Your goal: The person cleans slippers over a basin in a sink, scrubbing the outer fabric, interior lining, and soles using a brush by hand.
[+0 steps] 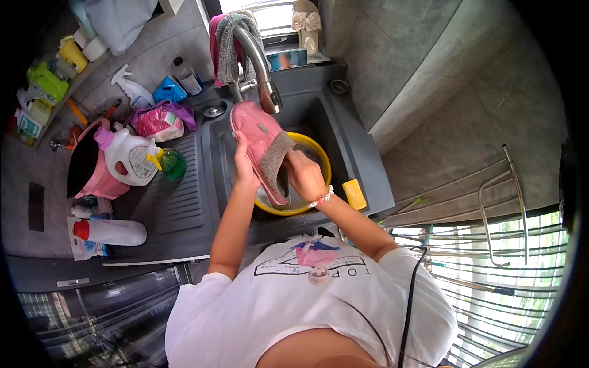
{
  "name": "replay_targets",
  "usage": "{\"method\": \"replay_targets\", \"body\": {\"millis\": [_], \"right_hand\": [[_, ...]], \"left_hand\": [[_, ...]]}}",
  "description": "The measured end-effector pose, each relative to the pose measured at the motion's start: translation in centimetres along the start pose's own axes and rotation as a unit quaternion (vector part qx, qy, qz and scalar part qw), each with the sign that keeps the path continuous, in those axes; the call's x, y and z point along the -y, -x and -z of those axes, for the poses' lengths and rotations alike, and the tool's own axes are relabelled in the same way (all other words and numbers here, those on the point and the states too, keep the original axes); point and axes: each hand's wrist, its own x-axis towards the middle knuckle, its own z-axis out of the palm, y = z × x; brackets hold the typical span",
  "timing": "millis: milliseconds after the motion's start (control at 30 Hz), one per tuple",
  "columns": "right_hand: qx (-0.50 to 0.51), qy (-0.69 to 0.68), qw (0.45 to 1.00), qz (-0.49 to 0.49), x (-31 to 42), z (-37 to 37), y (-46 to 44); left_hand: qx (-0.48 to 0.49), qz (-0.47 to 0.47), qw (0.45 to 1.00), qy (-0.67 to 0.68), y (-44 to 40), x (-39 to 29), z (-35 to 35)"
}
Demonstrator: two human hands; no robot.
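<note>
A pink slipper (pixel 253 126) with a grey fleece lining is held up over the dark sink (pixel 215 144), its toe just below the faucet head (pixel 269 98). Around its left side wraps my left hand (pixel 245 164), with the fingers partly hidden behind it. At the fleecy opening on the right is my right hand (pixel 305 176), fingers bent against the cuff and their tips hidden. Below the slipper, a round basin with a yellow rim (pixel 326 161) sits in the sink.
A yellow soap bar (pixel 354 194) lies on the sink's right edge. Left of the sink stand a green spray bottle (pixel 173 164), a white detergent jug (pixel 132 162), a pink bucket (pixel 104 182) and a red-capped bottle (pixel 116 232). Cloths (pixel 232 52) hang over the faucet.
</note>
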Motion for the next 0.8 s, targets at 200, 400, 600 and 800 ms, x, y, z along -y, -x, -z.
{"method": "replay_targets", "body": {"millis": [200, 400, 600, 800], "right_hand": [[0.020, -0.001, 0.989, -0.145, -2.1, -0.9, -0.3], [0.081, -0.001, 0.977, -0.199, -2.7, -2.9, -1.4], [-0.001, -0.056, 0.975, -0.216, -2.3, -4.8, -2.9], [0.080, 0.040, 0.977, -0.193, -2.3, -3.5, -2.1]], "left_hand": [[-0.043, -0.031, 0.996, -0.069, -0.3, 1.0, 1.5], [-0.053, -0.014, 0.995, -0.082, -0.3, 2.2, 2.4], [-0.045, -0.063, 0.991, -0.113, -0.1, 2.3, 2.0], [-0.072, -0.133, 0.971, -0.185, 0.6, 0.9, 2.1]]}}
